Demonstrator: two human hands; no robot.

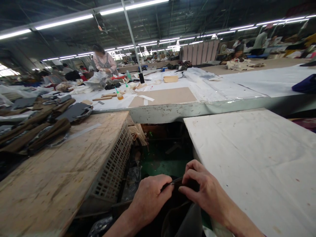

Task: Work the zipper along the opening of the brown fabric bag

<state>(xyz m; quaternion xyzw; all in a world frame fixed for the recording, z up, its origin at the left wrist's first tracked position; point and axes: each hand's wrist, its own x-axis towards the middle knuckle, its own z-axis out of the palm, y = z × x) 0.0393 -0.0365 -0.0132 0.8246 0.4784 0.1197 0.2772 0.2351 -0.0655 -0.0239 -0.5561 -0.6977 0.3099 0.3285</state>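
One left hand [151,193] pinching dark material [189,220] by upper edge; right hand [206,184] curling narrowly at same edge, cannot tell if gripping. Bulk sitting below both hands; likely risk: loosening left pinch could be letting edge slip.

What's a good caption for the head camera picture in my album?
Left hand pinches dark material beside the right hand, near a white tabletop.

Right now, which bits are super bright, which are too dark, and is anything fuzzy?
Head view: the ceiling lights glare white; head view: the dark cloth at the left hand and right hand is shadowy, some folds hard to see; head view: far-off people look fuzzy.
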